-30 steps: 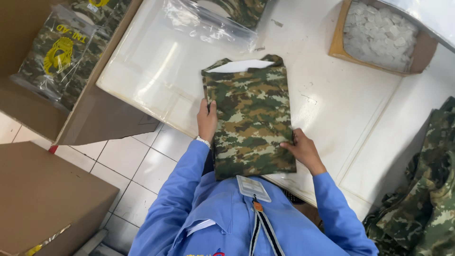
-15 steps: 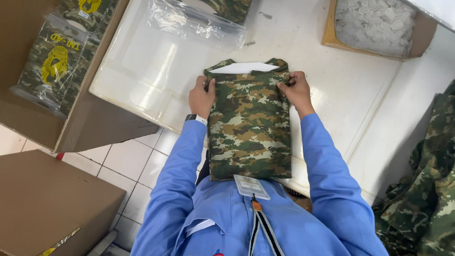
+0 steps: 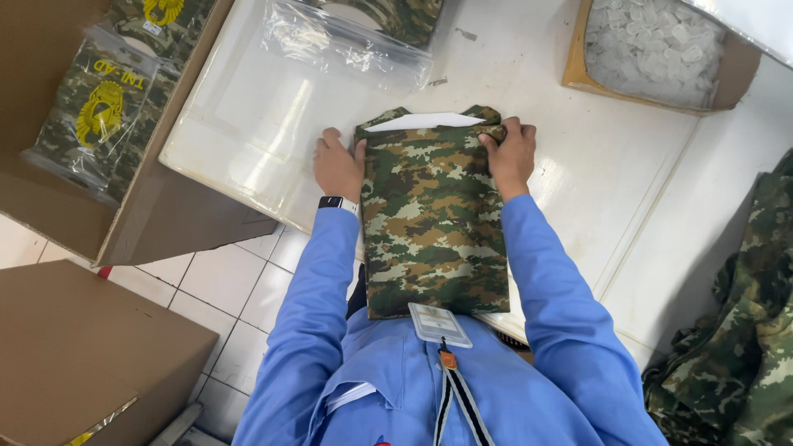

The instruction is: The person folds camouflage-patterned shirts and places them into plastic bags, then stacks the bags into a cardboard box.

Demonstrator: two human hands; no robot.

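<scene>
A folded camouflage garment (image 3: 434, 219) lies on the white table (image 3: 603, 190), its near end hanging over the table edge toward my body. A white sheet (image 3: 421, 121) shows inside its far end. My left hand (image 3: 337, 165) holds the garment's far left corner, and a watch sits on that wrist. My right hand (image 3: 512, 154) grips the far right corner. A clear plastic bag (image 3: 347, 45) lies flat on the table just beyond the garment.
An open cardboard box (image 3: 91, 107) at the left holds bagged camouflage garments. A smaller box (image 3: 657, 49) of white pieces stands at the back right. Loose camouflage clothing (image 3: 735, 330) is piled at the right. Another closed carton (image 3: 74, 355) sits on the tiled floor.
Both hands moved from the garment's lower half up to its far corners a second ago; since half a second ago they have barely shifted.
</scene>
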